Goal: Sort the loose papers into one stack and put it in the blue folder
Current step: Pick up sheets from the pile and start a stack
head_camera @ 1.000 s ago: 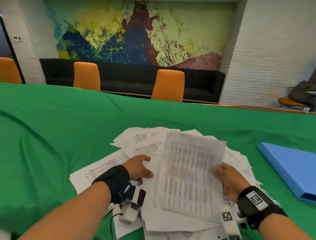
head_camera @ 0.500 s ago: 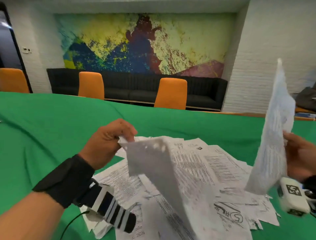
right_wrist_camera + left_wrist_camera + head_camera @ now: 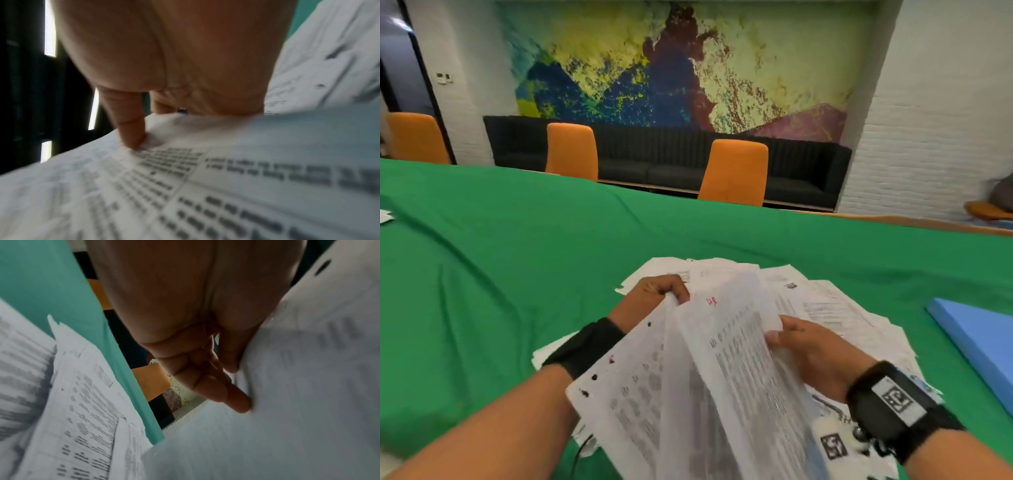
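A bundle of printed sheets [image 3: 722, 387] is lifted above the green table, tilted toward me. My left hand [image 3: 654, 294] grips its far left corner, fingers curled over the edge; in the left wrist view the fingers [image 3: 236, 402] press against the sheets [image 3: 287, 386]. My right hand [image 3: 804, 349] pinches the bundle's right edge, and the right wrist view shows a fingertip [image 3: 133, 138] on a printed page [image 3: 205, 186]. More loose papers [image 3: 835, 308] lie scattered beneath and beyond. The blue folder [image 3: 976, 335] lies shut at the right.
Green cloth [image 3: 517, 274] covers the table, with open cloth to the left and beyond the papers. Orange chairs [image 3: 734, 171] stand at the far edge before a black sofa. A white scrap [image 3: 385, 216] lies at the far left.
Half a second ago the hands were apart, each lifting separate sheets. Now they have come together and hold the sheets as one bundle in front of me.
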